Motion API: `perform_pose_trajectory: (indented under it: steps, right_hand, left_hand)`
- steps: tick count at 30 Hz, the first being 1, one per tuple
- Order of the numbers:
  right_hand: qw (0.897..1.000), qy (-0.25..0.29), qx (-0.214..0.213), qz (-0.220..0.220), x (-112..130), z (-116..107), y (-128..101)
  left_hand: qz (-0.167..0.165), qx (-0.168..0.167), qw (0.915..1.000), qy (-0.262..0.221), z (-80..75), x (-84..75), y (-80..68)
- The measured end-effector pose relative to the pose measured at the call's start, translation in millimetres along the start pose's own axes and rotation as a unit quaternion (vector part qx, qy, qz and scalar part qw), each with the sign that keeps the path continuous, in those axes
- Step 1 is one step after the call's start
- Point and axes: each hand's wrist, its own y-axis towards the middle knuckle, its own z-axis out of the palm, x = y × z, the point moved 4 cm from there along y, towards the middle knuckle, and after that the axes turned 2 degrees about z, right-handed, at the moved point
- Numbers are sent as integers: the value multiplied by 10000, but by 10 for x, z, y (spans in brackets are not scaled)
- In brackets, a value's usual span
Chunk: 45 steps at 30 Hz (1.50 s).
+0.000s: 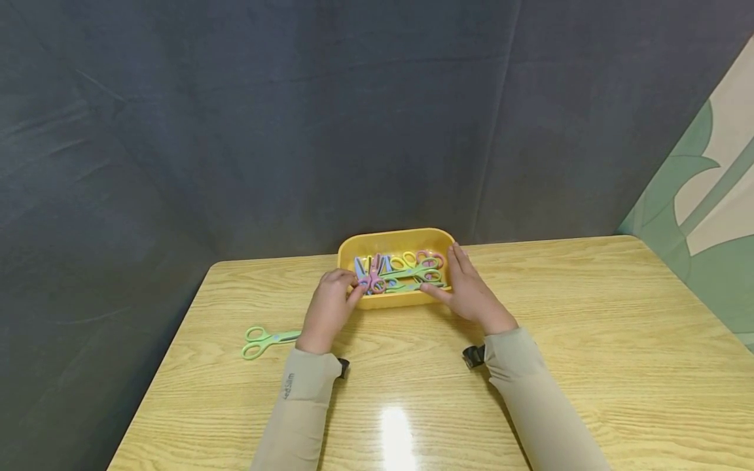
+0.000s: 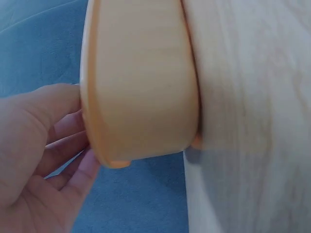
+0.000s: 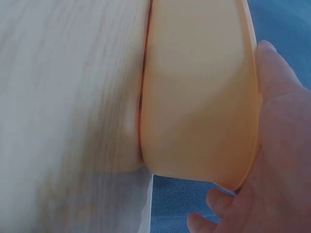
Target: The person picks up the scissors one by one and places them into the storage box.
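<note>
A yellow plastic bin [image 1: 391,301] stands at the table's back edge, holding several pairs of plastic-handled scissors in green, yellow, blue and pink. My left hand [image 1: 328,306] reaches over the bin's left end and pinches the handle of purple-pink scissors [image 1: 377,285] lying in it. From the left wrist, the fingertips disappear behind the rim [image 2: 89,58]. My right hand [image 1: 474,297] grips the bin's right front corner, thumb over the front rim and fingers along the end. The right wrist view shows this hand [image 3: 279,121] against the bin's wall [image 3: 201,92].
Green scissors [image 1: 265,341] lie on the wooden table [image 1: 589,340], left of the bin and partly behind my left wrist. A dark curtain [image 1: 353,118] hangs right behind the table. To the right is a wall with a leaf pattern [image 1: 701,216].
</note>
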Motion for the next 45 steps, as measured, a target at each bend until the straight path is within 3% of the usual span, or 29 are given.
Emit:
perform_pose_trajectory:
  steps: [9,14,22,30,40,45]
  right_hand:
    - [10000,17,51,10,8,7,-6]
    - [10000,11,33,-1,6,7,-6]
    - [10000,1,-5,-26,-2,7,-3]
    - [10000,-26,-37,-74,-3,-1,-13]
    - [9999,-26,-47,-89,-3,-3,-14]
    - [10000,-7,-32,-74,2,-2,-9]
  left_hand:
    - [-443,376,9983,7,-145,53,-47]
    - [-911,819,9924,-91,-217,121,-57]
    - [-1611,1810,9689,-495,-283,253,-135]
    - [-2368,2979,9228,-599,-296,432,-309]
    - [-2501,3331,9061,-746,-273,517,-378]
    - [-2392,3340,9087,-744,-254,519,-393]
